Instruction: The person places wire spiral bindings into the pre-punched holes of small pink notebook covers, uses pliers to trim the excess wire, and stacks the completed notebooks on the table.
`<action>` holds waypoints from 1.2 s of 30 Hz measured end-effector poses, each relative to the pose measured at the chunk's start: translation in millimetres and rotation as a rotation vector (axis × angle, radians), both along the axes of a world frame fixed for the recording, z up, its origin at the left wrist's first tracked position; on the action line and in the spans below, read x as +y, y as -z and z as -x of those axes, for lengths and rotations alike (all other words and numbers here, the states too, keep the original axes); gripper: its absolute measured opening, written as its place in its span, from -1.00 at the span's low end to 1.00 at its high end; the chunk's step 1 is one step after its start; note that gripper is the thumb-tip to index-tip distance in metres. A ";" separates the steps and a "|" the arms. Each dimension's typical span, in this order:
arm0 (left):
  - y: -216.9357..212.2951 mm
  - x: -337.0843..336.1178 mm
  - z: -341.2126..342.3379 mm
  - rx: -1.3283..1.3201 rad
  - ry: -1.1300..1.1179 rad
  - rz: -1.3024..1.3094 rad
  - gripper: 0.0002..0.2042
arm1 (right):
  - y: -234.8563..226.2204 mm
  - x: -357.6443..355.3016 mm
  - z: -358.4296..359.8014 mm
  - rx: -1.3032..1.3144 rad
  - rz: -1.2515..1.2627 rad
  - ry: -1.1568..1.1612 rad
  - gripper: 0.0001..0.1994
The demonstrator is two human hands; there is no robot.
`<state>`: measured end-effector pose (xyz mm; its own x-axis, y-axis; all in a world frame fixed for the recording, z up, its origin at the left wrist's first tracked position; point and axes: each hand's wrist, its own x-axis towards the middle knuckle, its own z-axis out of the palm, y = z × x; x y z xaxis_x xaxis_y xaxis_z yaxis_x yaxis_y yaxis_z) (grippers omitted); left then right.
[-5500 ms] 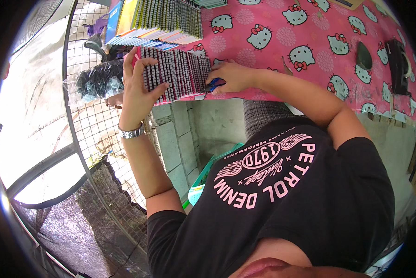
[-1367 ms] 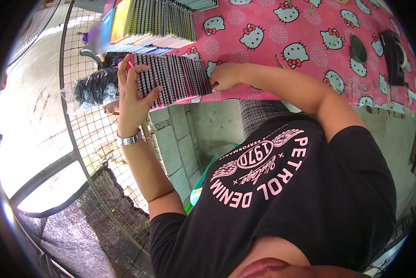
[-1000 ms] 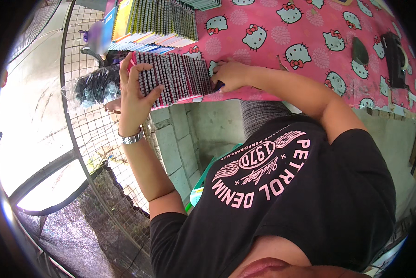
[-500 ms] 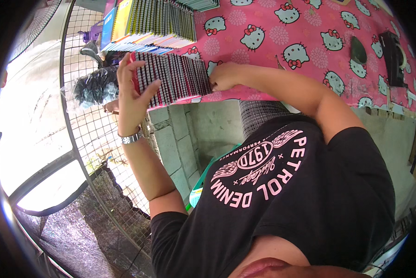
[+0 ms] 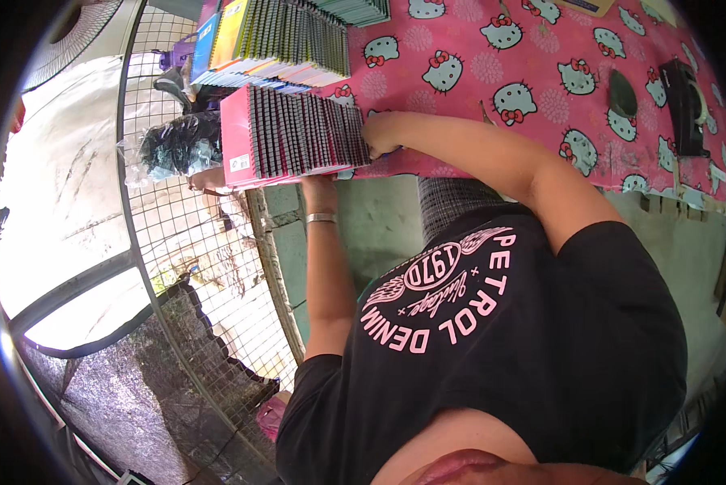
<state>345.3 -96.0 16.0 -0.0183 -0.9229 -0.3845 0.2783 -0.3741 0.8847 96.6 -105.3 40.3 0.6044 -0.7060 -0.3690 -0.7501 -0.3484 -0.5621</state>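
A row of spiral notebooks [image 5: 298, 133] stands at the table's near left edge, black coils up, with a pink cover showing at its left end. My right hand [image 5: 385, 133] is at the right end of the row, its fingers curled inward against the last notebooks. A sliver of dark blue shows under that hand; what it holds, if anything, is hidden. My left hand [image 5: 320, 190], with a metal watch band on the wrist, reaches beneath the row's near side at the table edge. Its fingers are out of sight behind the notebooks.
Behind stands a taller stack of yellow and blue spiral notebooks [image 5: 286, 40], with green ones [image 5: 351, 10] farther back. A black tape dispenser [image 5: 684, 105] sits at the right on the pink patterned tablecloth [image 5: 476, 73]. Wire mesh [image 5: 185, 234] and a black plastic bag [image 5: 181, 145] are at left.
My left hand has moved from the row's left end down and right, under its near edge. The pink cover is now uncovered. My right hand stays at the right end.
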 end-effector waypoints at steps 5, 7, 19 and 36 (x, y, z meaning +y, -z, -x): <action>20.3 20.1 14.9 0.059 -0.208 -0.019 -0.49 | 16.7 51.4 31.4 -0.048 0.303 0.210 -0.50; 9.5 34.0 50.4 0.024 -0.208 0.017 -0.48 | 30.1 65.1 72.9 -0.129 0.416 0.349 -0.51; 47.8 96.4 221.7 0.253 -0.279 0.156 -0.20 | 30.0 136.5 216.1 -0.742 0.173 1.211 -0.62; 33.4 47.6 66.6 -0.066 -0.058 0.100 -0.14 | -27.7 143.3 177.6 -1.020 0.067 0.983 -0.60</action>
<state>278.8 -48.3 -17.4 0.0581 -0.9556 -0.2887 0.2371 -0.2677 0.9339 -81.0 38.0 68.0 -0.1591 -0.9869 -0.0251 0.0199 0.0222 -0.9996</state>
